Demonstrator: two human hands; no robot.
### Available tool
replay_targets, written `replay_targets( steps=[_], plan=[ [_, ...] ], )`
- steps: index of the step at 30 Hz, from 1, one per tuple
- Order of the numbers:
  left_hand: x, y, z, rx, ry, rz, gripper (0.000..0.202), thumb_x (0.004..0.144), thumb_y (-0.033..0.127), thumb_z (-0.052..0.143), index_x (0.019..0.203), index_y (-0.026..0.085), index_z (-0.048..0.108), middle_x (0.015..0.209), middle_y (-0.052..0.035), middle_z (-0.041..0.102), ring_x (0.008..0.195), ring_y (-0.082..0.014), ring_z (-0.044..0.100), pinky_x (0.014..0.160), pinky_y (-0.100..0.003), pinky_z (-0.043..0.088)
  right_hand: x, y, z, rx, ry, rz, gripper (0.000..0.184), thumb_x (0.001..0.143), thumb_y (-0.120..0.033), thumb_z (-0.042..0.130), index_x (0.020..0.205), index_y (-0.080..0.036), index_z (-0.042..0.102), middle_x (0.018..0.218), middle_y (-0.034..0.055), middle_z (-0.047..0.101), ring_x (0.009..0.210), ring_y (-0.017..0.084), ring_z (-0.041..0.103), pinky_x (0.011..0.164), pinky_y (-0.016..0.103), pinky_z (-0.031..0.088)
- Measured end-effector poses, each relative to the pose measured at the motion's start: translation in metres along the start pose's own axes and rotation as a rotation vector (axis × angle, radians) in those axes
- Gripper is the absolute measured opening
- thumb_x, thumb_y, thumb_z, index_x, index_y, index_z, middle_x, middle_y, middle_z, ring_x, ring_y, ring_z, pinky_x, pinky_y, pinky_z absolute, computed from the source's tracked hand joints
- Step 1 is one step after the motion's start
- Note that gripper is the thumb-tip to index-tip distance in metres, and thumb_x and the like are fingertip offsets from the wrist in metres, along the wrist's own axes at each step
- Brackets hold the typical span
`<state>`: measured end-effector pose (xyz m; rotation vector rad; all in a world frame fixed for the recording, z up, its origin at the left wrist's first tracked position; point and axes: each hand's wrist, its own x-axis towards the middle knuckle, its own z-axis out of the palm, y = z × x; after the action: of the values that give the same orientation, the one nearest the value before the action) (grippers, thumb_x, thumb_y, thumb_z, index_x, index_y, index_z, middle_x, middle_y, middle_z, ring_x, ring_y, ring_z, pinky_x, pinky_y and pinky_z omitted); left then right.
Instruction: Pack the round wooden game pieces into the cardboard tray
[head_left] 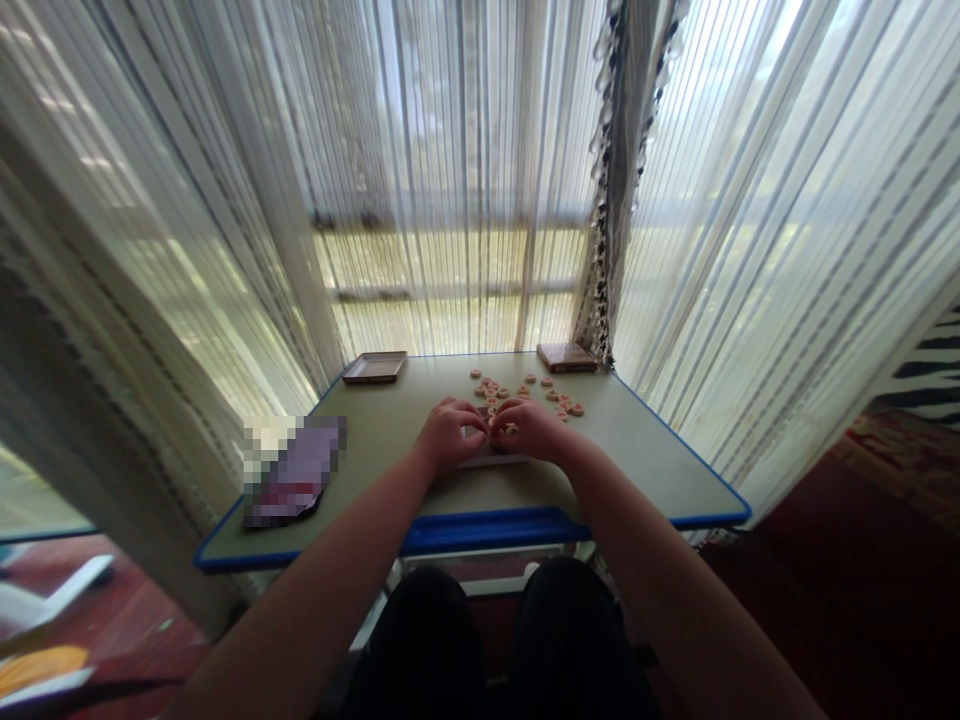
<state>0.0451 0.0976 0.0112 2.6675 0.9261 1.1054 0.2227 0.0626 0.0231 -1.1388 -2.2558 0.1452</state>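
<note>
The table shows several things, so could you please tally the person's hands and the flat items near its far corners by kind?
Left hand and right hand: 2
Shallow tray, far left: 1
Flat box, far right: 1
Total: 4, leaving out the small round pieces

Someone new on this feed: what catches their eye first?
Probably the tall sheer curtains, filling the view behind the table. Next, the left hand and right hand, close together over the table, with small round pieces scattered mostly beyond them. A shallow tray sits at the far left corner.
</note>
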Motion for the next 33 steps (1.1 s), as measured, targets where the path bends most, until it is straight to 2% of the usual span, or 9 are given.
replay_targets(
  steps=[6,10,15,18,21,24,26,30,33],
  plan=[
    [0.000,0.000,0.000,-0.017,-0.002,0.015,0.012,0.065,0.018,0.059,0.066,0.022,0.071,0.076,-0.0015,0.066,0.077,-0.0168,0.056,0.079,-0.032,0.043,0.000,-0.003,-0.002,-0.013,-0.018,0.031,0.009,0.066,-0.018,0.063,0.072,-0.019,0.070,0.078,0.0029,0.062,0.077,0.014,0.054,0.073,0.025,0.040],
    [0.001,0.000,0.000,-0.006,0.022,0.016,0.011,0.064,0.018,0.059,0.067,0.020,0.070,0.077,-0.0023,0.066,0.077,-0.0171,0.055,0.079,-0.032,0.043,-0.001,-0.002,-0.004,-0.021,0.015,0.038,0.010,0.068,-0.021,0.063,0.075,-0.019,0.070,0.080,0.0034,0.063,0.079,0.014,0.054,0.075,0.026,0.040],
    [0.000,0.000,-0.002,0.020,0.045,-0.016,0.012,0.066,0.018,0.058,0.067,0.019,0.070,0.076,-0.0034,0.066,0.078,-0.0175,0.055,0.079,-0.032,0.043,-0.001,0.000,-0.004,-0.044,0.074,0.132,0.025,0.070,-0.024,0.061,0.094,-0.021,0.067,0.087,0.0046,0.063,0.080,0.015,0.055,0.073,0.027,0.041],
    [-0.001,-0.001,-0.001,0.055,0.088,-0.063,0.014,0.067,0.019,0.057,0.071,0.019,0.070,0.077,-0.0040,0.065,0.080,-0.0184,0.055,0.080,-0.032,0.044,-0.002,0.000,-0.003,-0.099,0.132,0.169,0.027,0.073,-0.027,0.059,0.098,-0.022,0.065,0.090,0.0052,0.062,0.083,0.017,0.055,0.076,0.028,0.041],
    [0.003,-0.008,0.001,0.065,0.199,-0.186,0.016,0.067,0.019,0.055,0.075,0.018,0.069,0.079,-0.0048,0.066,0.082,-0.0189,0.056,0.081,-0.033,0.044,-0.001,0.002,-0.003,-0.148,0.208,0.206,0.028,0.076,-0.030,0.055,0.103,-0.023,0.063,0.096,0.0064,0.062,0.091,0.019,0.054,0.082,0.031,0.040],
    [0.015,-0.019,0.002,-0.035,0.257,-0.406,0.019,0.067,0.020,0.053,0.079,0.018,0.069,0.079,-0.0045,0.067,0.071,-0.0166,0.058,0.071,-0.030,0.047,0.008,0.010,-0.007,-0.170,0.151,0.298,0.026,0.076,-0.029,0.054,0.099,-0.023,0.065,0.094,0.0070,0.063,0.089,0.020,0.056,0.080,0.031,0.041],
    [0.030,-0.028,0.002,-0.126,0.219,-0.494,0.021,0.067,0.021,0.053,0.080,0.018,0.069,0.075,-0.0037,0.068,0.064,-0.0151,0.058,0.062,-0.027,0.047,0.020,0.020,-0.012,-0.187,0.069,0.343,0.023,0.073,-0.025,0.056,0.092,-0.022,0.068,0.091,0.0073,0.065,0.083,0.020,0.058,0.078,0.031,0.042],
    [0.060,-0.044,0.004,-0.227,0.225,-0.505,0.021,0.066,0.022,0.054,0.079,0.016,0.069,0.071,-0.0037,0.068,0.061,-0.0140,0.058,0.056,-0.025,0.046,0.045,0.048,-0.017,-0.224,0.032,0.367,0.024,0.070,-0.021,0.058,0.091,-0.021,0.069,0.090,0.0078,0.065,0.081,0.020,0.058,0.076,0.030,0.043],
    [0.071,-0.059,0.013,-0.302,0.254,-0.492,0.021,0.066,0.023,0.054,0.080,0.016,0.068,0.074,-0.0038,0.068,0.063,-0.0140,0.059,0.059,-0.025,0.047,0.055,0.069,-0.010,-0.221,0.049,0.332,0.022,0.073,-0.025,0.056,0.090,-0.021,0.069,0.092,0.0072,0.065,0.083,0.019,0.057,0.079,0.030,0.042]
  ],
)
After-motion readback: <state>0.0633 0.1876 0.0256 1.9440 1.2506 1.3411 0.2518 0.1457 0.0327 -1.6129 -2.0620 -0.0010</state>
